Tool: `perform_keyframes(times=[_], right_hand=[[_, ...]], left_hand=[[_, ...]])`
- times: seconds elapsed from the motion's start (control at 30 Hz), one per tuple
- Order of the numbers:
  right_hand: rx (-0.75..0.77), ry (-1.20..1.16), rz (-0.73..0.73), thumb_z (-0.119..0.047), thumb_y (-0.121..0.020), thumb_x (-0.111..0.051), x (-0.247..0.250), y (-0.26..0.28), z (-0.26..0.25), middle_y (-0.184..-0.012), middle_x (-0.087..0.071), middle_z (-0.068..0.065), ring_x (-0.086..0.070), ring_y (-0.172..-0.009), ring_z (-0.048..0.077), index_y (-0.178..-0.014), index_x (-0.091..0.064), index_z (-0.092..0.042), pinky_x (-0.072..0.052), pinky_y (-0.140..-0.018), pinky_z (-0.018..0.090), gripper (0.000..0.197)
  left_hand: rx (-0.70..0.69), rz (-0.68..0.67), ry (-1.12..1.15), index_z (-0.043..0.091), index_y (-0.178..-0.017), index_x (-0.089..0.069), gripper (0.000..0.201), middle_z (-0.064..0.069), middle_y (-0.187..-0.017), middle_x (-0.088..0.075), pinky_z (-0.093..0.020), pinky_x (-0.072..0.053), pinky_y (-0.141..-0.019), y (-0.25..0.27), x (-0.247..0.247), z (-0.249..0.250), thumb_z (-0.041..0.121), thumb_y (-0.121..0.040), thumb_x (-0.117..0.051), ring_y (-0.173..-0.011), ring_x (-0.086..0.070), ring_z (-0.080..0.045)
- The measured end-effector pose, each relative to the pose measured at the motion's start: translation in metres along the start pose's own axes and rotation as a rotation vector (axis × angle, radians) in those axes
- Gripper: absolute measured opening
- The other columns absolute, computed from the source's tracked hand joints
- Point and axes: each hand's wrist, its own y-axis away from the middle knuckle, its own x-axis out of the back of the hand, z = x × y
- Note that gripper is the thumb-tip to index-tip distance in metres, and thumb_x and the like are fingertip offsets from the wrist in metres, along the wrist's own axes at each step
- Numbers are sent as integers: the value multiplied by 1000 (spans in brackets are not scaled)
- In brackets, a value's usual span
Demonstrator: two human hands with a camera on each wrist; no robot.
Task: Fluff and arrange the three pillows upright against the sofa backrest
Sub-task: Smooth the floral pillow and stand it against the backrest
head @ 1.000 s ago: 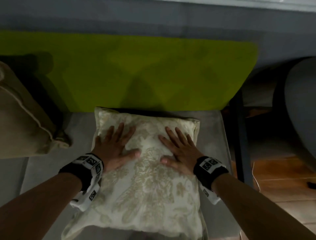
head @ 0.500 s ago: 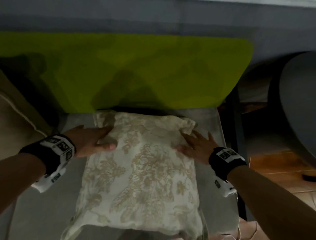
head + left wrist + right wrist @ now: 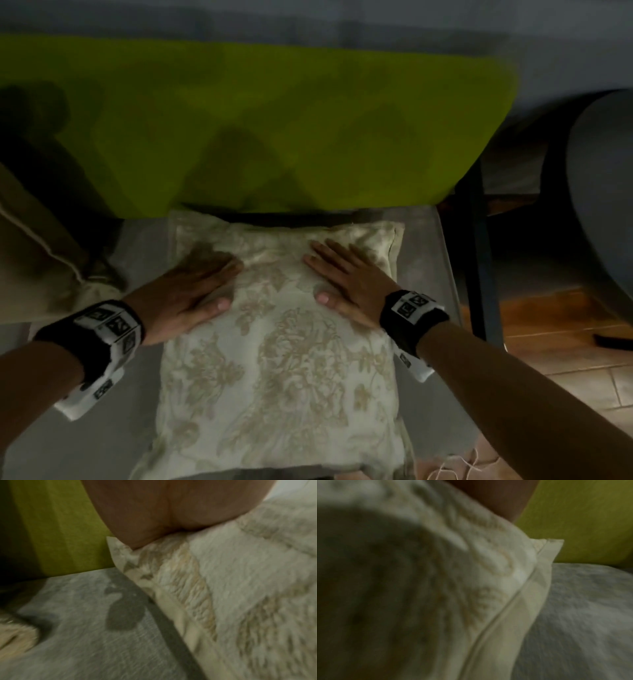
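Your floral pillow [image 3: 274, 342] lies flat on the grey sofa seat [image 3: 102, 428], its far edge just short of the green backrest [image 3: 274, 120]; your left hand [image 3: 185, 291] and right hand [image 3: 346, 277] both press on its upper half, fingers flat and holding nothing; to fluff well, I'd pat evenly from the sides inward, then grip the far corners and tip it upright against the backrest; a tan pillow [image 3: 30, 246] waits at left.

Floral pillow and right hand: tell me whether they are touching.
Touching. The head view shows the right hand lying flat, fingers straight, on the floral pillow near its far right corner, with no gap under the palm.
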Motion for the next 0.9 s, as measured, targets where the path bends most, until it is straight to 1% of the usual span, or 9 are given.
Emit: perform_keyframes(times=[0.13, 0.23, 0.3, 0.37, 0.47, 0.57, 0.7, 0.8, 0.9], right_hand=[[-287, -115, -144, -87, -88, -11, 1, 8, 19, -170, 11, -18, 7, -158, 14, -155, 16, -54, 10, -124, 57, 79], [-508, -168, -210, -95, -77, -1, 5, 25, 43, -170, 0, -18, 10, -157, 15, -155, 0, -57, 17, -119, 63, 87], [-588, -170, -160, -95, -74, 7, 10, 37, 52, -171, -2, -15, 7, -158, 21, -157, -7, -54, 9, -121, 64, 94], [-688, -284, 8, -83, -91, -11, 14, 45, 59, -172, -10, -5, -7, -157, 25, -160, -17, -43, -9, -124, 55, 80], [-902, -796, 325, -52, -104, -45, 18, 44, 66, -162, -38, 5, -44, -141, 31, -160, -24, -36, -40, -112, 48, 61], [-1014, -1331, 394, -31, -102, -61, 19, 31, 59, -143, -54, 8, -64, -117, 35, -161, -17, -34, -56, -84, 43, 74], [-989, -1237, 353, -18, -92, -75, 13, 25, 58, -114, -70, 7, -69, -97, 25, -155, -35, -27, -58, -77, 41, 76], [-1012, -1043, 491, -10, -87, -79, 14, 39, 73, -89, -70, 6, -68, -81, 24, -142, -52, -23, -60, -77, 43, 63], [-949, -833, 518, -11, -90, -75, 22, 46, 73, -84, -66, 5, -68, -74, 26, -136, -55, -19, -58, -68, 37, 51]], left_hand=[[312, -114, 93, 55, -148, 16, 72, 24, -158, -6, -42, -7, -124, 12, -8, -17, 83, -86, -9, -153, -15, -15], [406, -87, 151, 30, -159, -16, 107, 3, -162, -31, -40, -21, -120, 23, -18, -27, 93, -74, -2, -146, -35, -21], [396, -13, 311, 23, -148, -40, 128, -2, -144, -55, -37, -33, -107, 25, -19, -28, 102, -56, -1, -129, -52, -24], [367, 68, 452, 20, -128, -53, 114, 0, -118, -63, -31, -34, -94, 23, -13, -24, 100, -58, -14, -107, -58, -18], [342, 286, 765, 15, -139, -53, 73, 0, -139, -51, -32, -35, -108, 11, 1, -28, 71, -93, -39, -126, -53, -22], [414, 565, 1260, 19, -124, -61, 32, -14, -115, -65, -28, -56, -75, -8, 16, -28, 39, -104, -45, -85, -69, -19], [418, 576, 1185, 22, -127, -58, 29, -11, -103, -66, -34, -52, -72, -23, 24, -27, 22, -98, -62, -90, -63, -27], [475, 673, 1129, 20, -124, -54, 38, -22, -100, -62, -33, -56, -61, -11, 18, -32, 5, -92, -67, -70, -65, -22], [518, 706, 1049, 14, -128, -50, 45, -31, -105, -59, -41, -53, -69, -3, 12, -36, -3, -90, -66, -73, -60, -33]])
